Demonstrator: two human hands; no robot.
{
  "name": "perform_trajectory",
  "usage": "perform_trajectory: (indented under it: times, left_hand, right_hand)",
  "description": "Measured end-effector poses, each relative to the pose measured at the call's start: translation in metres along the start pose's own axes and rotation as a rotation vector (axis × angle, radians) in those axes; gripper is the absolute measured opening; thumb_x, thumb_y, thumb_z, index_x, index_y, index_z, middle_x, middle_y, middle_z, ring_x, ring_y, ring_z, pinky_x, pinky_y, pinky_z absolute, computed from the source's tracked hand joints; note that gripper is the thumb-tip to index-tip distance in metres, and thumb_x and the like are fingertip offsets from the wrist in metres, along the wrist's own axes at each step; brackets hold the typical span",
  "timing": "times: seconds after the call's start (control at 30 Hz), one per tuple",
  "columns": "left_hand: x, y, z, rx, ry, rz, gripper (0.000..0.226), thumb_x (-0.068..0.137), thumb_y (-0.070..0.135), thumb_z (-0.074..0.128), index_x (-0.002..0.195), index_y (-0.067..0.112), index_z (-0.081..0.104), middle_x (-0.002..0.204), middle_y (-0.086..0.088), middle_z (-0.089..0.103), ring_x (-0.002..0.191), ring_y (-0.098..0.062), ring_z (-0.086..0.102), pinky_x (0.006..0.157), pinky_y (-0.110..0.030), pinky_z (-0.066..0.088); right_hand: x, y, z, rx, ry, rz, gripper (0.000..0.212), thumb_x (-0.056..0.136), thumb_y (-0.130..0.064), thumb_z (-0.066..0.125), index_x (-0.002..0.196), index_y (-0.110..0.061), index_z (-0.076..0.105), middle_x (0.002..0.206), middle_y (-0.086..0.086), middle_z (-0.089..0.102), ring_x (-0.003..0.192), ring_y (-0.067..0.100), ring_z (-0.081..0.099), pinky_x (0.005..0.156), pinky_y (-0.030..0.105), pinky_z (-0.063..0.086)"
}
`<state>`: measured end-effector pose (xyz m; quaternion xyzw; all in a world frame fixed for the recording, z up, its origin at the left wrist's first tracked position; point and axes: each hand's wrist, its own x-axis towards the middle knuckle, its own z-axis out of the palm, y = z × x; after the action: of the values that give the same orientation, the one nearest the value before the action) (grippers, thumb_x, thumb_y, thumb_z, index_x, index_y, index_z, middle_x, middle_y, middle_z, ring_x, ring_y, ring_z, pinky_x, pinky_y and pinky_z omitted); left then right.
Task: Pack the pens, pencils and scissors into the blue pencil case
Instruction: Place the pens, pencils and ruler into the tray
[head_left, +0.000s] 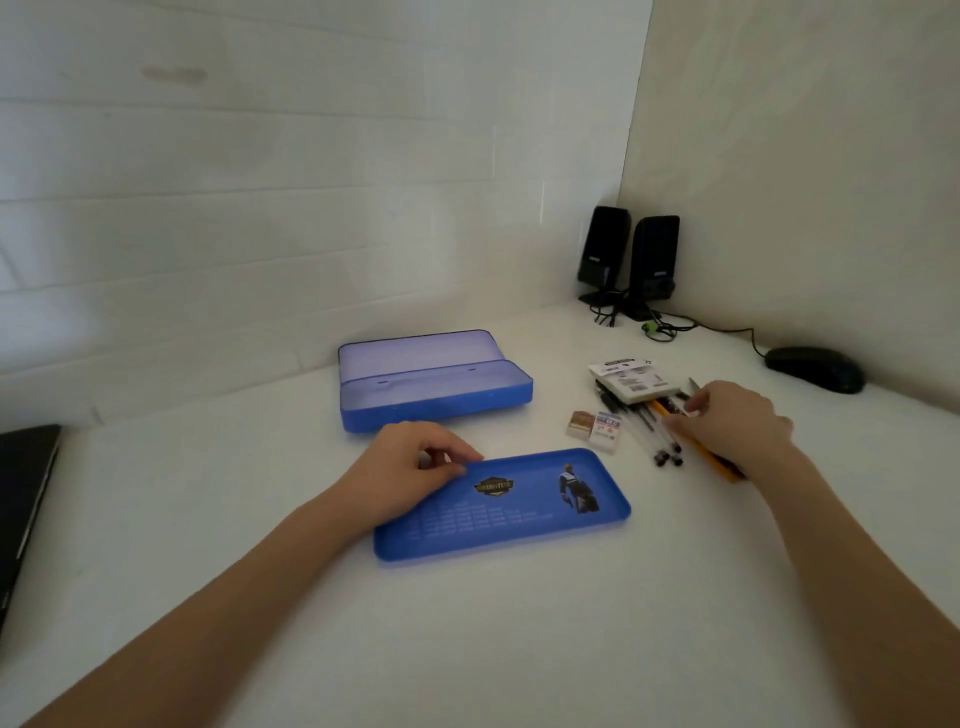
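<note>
The blue pencil case (436, 384) lies open on the white worktop (208, 545), hinged lid tipped back, and its tray shows nothing inside, so by my reading the packing has not begun. A separate blue printed panel (509, 504), shallow like a tray or loose lid, lies nearer the person. The left hand (410, 467) rests on that panel's corner, fingers curled and pinched lightly at its edge.

To the right, well apart from the case, lies the stationery pile. The right hand (737, 421) is down on it, fingers loosely closed among the pens; whether it grips one I cannot tell. I count about three clear pens (649, 436), one yellow pencil (701, 452), a white packet (636, 382) on top, and two small erasers (595, 428) side by side. Scissors are not clearly visible. Everything is left to pack.
</note>
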<state>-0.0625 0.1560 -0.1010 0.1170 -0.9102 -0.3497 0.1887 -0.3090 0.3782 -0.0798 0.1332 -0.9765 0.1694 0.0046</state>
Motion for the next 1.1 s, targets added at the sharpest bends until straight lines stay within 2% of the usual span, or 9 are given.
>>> perform_trajectory:
  times: [0.23, 0.37, 0.43, 0.57, 0.73, 0.83, 0.9, 1.0, 1.1]
  left_hand:
    - [0.021, 0.011, 0.021, -0.023, -0.031, 0.024, 0.019, 0.082, 0.011, 0.068, 0.095, 0.023, 0.075, 0.081, 0.012, 0.067, 0.076, -0.012, 0.057, 0.065, -0.008, 0.041]
    - [0.027, 0.014, 0.028, -0.049, -0.055, 0.043, 0.019, 0.083, 0.011, 0.067, 0.096, 0.022, 0.075, 0.083, 0.012, 0.067, 0.073, 0.001, 0.057, 0.065, -0.006, 0.04]
    - [0.024, 0.013, 0.026, -0.057, -0.05, 0.054, 0.017, 0.084, 0.013, 0.066, 0.096, 0.022, 0.075, 0.084, 0.016, 0.068, 0.079, 0.007, 0.058, 0.067, -0.004, 0.04]
    - [0.02, 0.013, 0.022, -0.025, -0.022, 0.079, 0.016, 0.087, 0.015, 0.063, 0.093, 0.025, 0.074, 0.087, 0.018, 0.068, 0.088, 0.002, 0.06, 0.072, -0.006, 0.043]
    - [0.015, 0.013, 0.02, 0.07, -0.059, 0.094, 0.031, 0.08, 0.005, 0.062, 0.095, 0.031, 0.071, 0.092, 0.018, 0.064, 0.09, -0.001, 0.058, 0.075, -0.008, 0.046]
    - [0.011, 0.007, 0.008, 0.118, -0.109, 0.07, 0.041, 0.075, -0.001, 0.054, 0.095, 0.032, 0.068, 0.099, 0.012, 0.064, 0.091, -0.005, 0.058, 0.08, -0.018, 0.049]
    - [0.011, 0.001, 0.001, 0.139, -0.073, 0.071, 0.042, 0.077, -0.004, 0.053, 0.092, 0.032, 0.068, 0.097, 0.011, 0.066, 0.088, -0.005, 0.058, 0.076, -0.013, 0.046]
    - [0.013, -0.002, 0.002, 0.115, 0.009, 0.064, 0.034, 0.082, -0.004, 0.057, 0.091, 0.026, 0.07, 0.088, 0.016, 0.067, 0.086, 0.007, 0.058, 0.07, -0.003, 0.04]
    - [0.016, -0.002, 0.005, -0.013, 0.044, 0.007, 0.026, 0.082, -0.001, 0.064, 0.09, 0.022, 0.07, 0.083, 0.011, 0.071, 0.083, 0.007, 0.063, 0.071, -0.002, 0.041]
  right_hand:
    - [0.005, -0.01, 0.004, -0.079, -0.133, -0.036, 0.044, 0.077, -0.056, 0.063, 0.08, -0.017, 0.044, 0.091, 0.008, 0.054, 0.099, 0.03, 0.056, 0.095, 0.047, 0.045]
    - [0.006, -0.008, 0.007, -0.085, -0.146, -0.063, 0.048, 0.077, -0.06, 0.06, 0.087, -0.016, 0.046, 0.089, 0.007, 0.053, 0.099, 0.029, 0.057, 0.092, 0.044, 0.047]
    - [0.007, -0.006, 0.008, -0.093, -0.133, -0.075, 0.048, 0.076, -0.063, 0.059, 0.082, -0.017, 0.047, 0.084, 0.006, 0.053, 0.095, 0.028, 0.058, 0.086, 0.042, 0.045]
    - [-0.001, -0.011, 0.008, -0.05, -0.105, -0.098, 0.049, 0.077, -0.063, 0.059, 0.065, -0.017, 0.045, 0.064, 0.003, 0.048, 0.074, 0.024, 0.052, 0.072, 0.037, 0.039]
    - [-0.017, -0.019, 0.0, -0.045, -0.013, -0.213, 0.038, 0.087, -0.051, 0.054, 0.073, -0.016, 0.054, 0.066, 0.003, 0.053, 0.068, 0.019, 0.051, 0.066, 0.033, 0.038]
    - [-0.024, -0.019, -0.005, -0.07, -0.095, -0.331, 0.031, 0.09, -0.047, 0.051, 0.075, -0.02, 0.052, 0.072, 0.0, 0.055, 0.066, 0.014, 0.05, 0.067, 0.033, 0.043]
    - [-0.03, -0.021, -0.009, -0.017, -0.153, -0.407, 0.026, 0.091, -0.044, 0.051, 0.077, -0.023, 0.053, 0.074, -0.002, 0.058, 0.066, 0.012, 0.052, 0.068, 0.032, 0.046]
    - [-0.045, -0.029, -0.017, 0.15, -0.184, -0.523, 0.02, 0.091, -0.037, 0.054, 0.081, -0.021, 0.061, 0.074, 0.001, 0.064, 0.06, 0.011, 0.054, 0.06, 0.026, 0.045]
    - [-0.058, -0.038, -0.019, 0.238, -0.237, -0.648, 0.017, 0.087, -0.036, 0.061, 0.09, -0.023, 0.071, 0.082, 0.002, 0.066, 0.067, 0.01, 0.055, 0.061, 0.021, 0.044]
